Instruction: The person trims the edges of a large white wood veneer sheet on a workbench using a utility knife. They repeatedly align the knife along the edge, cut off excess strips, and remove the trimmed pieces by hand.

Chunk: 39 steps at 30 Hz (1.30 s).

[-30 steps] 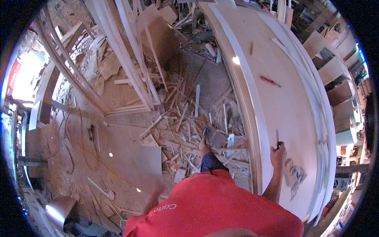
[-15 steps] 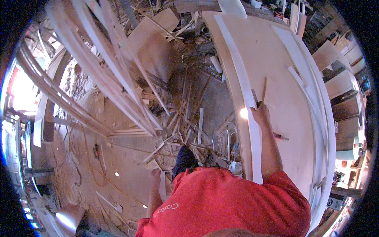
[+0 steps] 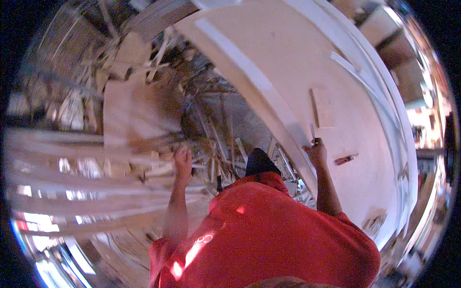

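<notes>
My right hand (image 3: 317, 154) is closed around a slim tool (image 3: 312, 132) with a dark handle and a thin blade pointing away from me. It is over the near part of a large pale wood panel (image 3: 288, 72), by a long white strip (image 3: 235, 53) along the panel's left edge. Just beyond the hand lies a small flat wooden piece (image 3: 322, 108) with a dark edge. To the hand's right rests a small red and dark hand tool (image 3: 345, 159). My left hand (image 3: 182, 162), a little blurred, hangs left of the panel with fingers curled and nothing seen in them.
Long strips of wood (image 3: 86, 177), smeared by motion, cross the left side. Scraps and offcuts litter the floor left of the panel, near a brown board (image 3: 139, 115). White strips (image 3: 357, 77) lie along the panel's right side. Shelving (image 3: 403, 62) stands beyond.
The view has swung round, so the panel now slants to the upper left. My left hand has come up and forward. The right hand keeps its tool and sits closer to the flat wooden piece.
</notes>
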Each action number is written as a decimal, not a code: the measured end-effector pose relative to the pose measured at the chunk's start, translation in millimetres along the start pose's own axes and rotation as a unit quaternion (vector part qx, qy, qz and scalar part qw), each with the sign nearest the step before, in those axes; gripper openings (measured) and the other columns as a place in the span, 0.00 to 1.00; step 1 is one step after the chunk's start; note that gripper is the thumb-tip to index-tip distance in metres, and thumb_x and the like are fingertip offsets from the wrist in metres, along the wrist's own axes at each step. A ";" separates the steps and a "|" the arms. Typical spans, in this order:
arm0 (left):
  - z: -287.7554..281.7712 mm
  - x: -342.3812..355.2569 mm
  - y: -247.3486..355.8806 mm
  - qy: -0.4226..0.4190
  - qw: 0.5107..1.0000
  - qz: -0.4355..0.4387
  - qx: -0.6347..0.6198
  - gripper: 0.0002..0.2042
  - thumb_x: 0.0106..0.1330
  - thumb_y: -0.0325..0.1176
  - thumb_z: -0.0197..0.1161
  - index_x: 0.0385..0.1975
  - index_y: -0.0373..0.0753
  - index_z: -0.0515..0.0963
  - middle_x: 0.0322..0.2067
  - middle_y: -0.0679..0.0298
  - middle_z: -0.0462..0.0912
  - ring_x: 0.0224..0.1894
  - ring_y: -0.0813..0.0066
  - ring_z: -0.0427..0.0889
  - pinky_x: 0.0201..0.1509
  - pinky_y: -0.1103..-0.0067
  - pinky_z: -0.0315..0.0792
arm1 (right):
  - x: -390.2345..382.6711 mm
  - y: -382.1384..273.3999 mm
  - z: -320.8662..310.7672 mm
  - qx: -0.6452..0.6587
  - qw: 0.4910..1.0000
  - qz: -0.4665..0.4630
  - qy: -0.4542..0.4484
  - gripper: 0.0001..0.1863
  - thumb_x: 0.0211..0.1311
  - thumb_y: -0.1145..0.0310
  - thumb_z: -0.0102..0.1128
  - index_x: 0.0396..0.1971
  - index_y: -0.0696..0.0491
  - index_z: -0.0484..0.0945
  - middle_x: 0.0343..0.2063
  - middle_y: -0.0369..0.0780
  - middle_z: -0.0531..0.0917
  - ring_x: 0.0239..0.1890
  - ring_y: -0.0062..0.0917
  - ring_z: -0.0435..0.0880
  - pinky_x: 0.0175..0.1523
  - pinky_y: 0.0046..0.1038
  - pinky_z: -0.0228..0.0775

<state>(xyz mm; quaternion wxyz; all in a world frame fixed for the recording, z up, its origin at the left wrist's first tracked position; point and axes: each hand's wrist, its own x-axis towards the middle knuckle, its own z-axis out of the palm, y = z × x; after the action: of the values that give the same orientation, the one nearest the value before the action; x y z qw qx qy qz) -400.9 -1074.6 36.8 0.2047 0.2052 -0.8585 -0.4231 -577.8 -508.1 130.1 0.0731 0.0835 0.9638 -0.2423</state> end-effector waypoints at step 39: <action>264.4 683.7 129.4 -0.449 0.617 0.642 0.074 0.45 0.46 0.56 0.75 0.63 0.35 0.69 0.65 0.43 0.66 0.70 0.42 0.61 0.73 0.43 0.50 | -11.8 -307.4 227.3 0.155 0.562 0.669 0.462 0.23 0.47 0.58 0.79 0.38 0.56 0.79 0.35 0.48 0.83 0.41 0.42 0.83 0.50 0.39 0.74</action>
<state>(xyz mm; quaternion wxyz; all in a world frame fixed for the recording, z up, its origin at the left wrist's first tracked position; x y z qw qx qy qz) -1131.8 -1191.9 115.7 -0.0031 -0.5997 -0.7844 -0.1582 -603.9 -885.5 73.8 -0.2547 0.8147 0.4820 -0.1978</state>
